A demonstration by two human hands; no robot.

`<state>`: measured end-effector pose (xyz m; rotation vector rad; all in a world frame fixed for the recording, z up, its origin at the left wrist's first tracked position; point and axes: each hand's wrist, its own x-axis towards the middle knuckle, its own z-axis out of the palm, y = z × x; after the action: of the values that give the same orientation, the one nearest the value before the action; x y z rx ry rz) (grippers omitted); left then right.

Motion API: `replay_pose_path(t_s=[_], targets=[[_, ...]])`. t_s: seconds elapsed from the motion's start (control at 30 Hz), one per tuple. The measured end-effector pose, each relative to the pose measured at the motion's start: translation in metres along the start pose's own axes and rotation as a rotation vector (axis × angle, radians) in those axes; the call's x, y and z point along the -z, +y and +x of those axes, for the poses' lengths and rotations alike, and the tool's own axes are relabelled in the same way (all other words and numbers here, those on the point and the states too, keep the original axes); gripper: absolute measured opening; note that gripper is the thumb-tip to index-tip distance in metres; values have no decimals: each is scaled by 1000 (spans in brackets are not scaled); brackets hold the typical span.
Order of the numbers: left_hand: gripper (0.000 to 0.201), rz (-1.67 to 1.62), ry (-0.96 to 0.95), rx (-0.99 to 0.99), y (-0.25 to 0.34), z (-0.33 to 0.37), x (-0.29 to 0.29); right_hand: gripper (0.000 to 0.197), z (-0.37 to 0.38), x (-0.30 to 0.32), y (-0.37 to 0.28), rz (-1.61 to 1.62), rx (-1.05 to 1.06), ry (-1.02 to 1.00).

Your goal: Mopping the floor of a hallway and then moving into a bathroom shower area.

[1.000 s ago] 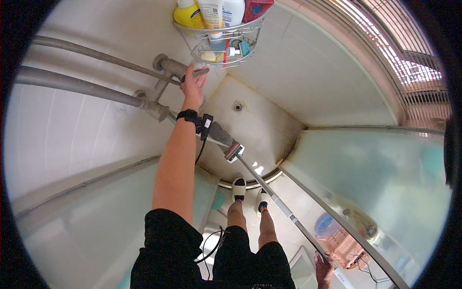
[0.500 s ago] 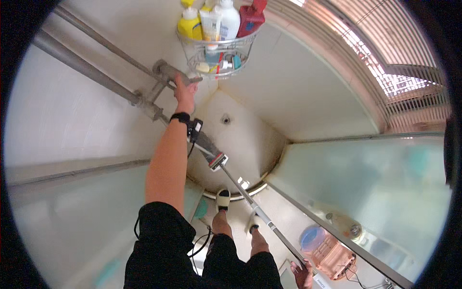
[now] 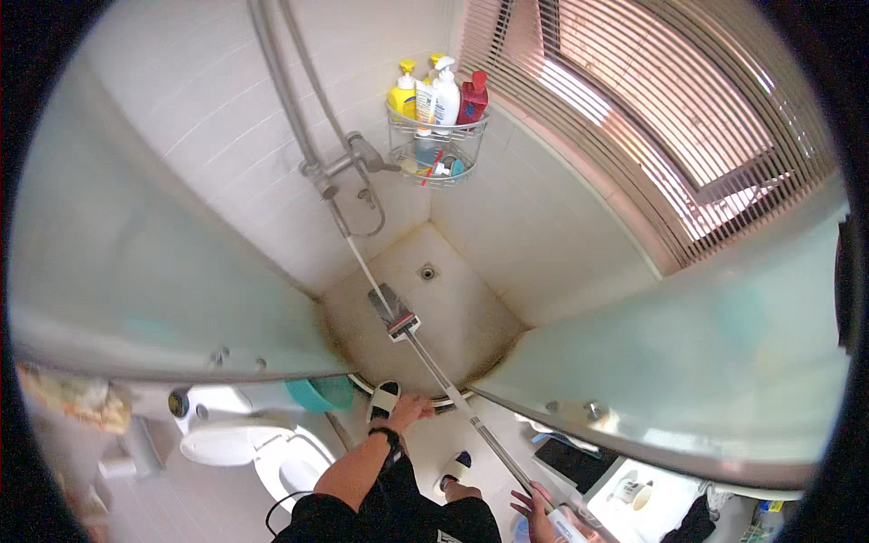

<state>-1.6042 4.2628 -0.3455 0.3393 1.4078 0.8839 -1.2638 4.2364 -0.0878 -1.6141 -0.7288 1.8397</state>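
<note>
My right hand (image 3: 540, 514) grips the grey and white handle of a long-poled mop (image 3: 434, 366) at the lower right. The mop's flat head (image 3: 395, 319), with a dark pad and a red and white clamp, rests over the shower floor. Down onto the pad runs a thin whitish stream, seemingly water, from below the wall-mounted shower tap (image 3: 339, 166). My left hand (image 3: 413, 413) hangs empty in front of my legs, near a sandalled foot, its fingers stretched out. The tap lever is well beyond it.
Frosted glass panels (image 3: 172, 244) curve in on both sides of the shower entrance. A wire corner basket (image 3: 438, 145) holds several bottles. The floor drain (image 3: 427, 271) lies near the corner. A toilet (image 3: 294, 466) stands at the left, and a raised sill (image 3: 448, 398) crosses the entrance.
My left hand has left the shower tap and drawn back toward my body. The view has shifted back, showing the toilet. My right hand still holds the mop handle.
</note>
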Motion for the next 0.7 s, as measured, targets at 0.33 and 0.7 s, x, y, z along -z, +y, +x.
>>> replay_pose_path(t_s=[0.33,0.7], targets=[[33,315,31,178,-11,-152,-72,42,-58,170,32,-216,114,-189],[53,649,-488,415,10,-191,-125,49,-84,167,10,-288,382,-153]])
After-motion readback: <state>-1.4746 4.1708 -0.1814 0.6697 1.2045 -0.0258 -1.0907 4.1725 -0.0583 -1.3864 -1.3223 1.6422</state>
